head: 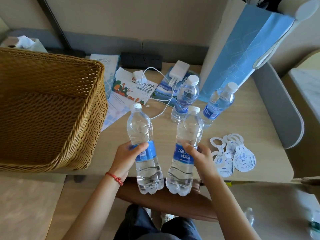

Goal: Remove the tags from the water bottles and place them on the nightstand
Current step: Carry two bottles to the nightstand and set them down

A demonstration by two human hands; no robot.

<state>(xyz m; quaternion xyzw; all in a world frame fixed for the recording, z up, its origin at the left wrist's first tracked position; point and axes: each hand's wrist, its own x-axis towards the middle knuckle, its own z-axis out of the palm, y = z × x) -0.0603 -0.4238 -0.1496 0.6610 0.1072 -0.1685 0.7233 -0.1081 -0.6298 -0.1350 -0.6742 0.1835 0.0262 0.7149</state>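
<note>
My left hand (pixel 127 157) grips a clear water bottle (pixel 143 135) by its blue label, held above the near edge of the wooden nightstand (pixel 242 118). My right hand (pixel 199 155) grips a second bottle (pixel 186 153) the same way, beside the first. Both have white caps and bare necks. Two more bottles stand upright on the nightstand, one (pixel 186 97) behind my right hand and one (pixel 219 103) further right. Several white paper tags (pixel 232 153) with ring holes lie in a loose pile to the right of my right hand.
A large woven basket (pixel 52 110) fills the left side. Brochures (pixel 128 90), a white charger (pixel 179 69) with cables and a black power strip (pixel 141 60) lie at the back. A tall blue paper bag (pixel 242 54) stands at the back right.
</note>
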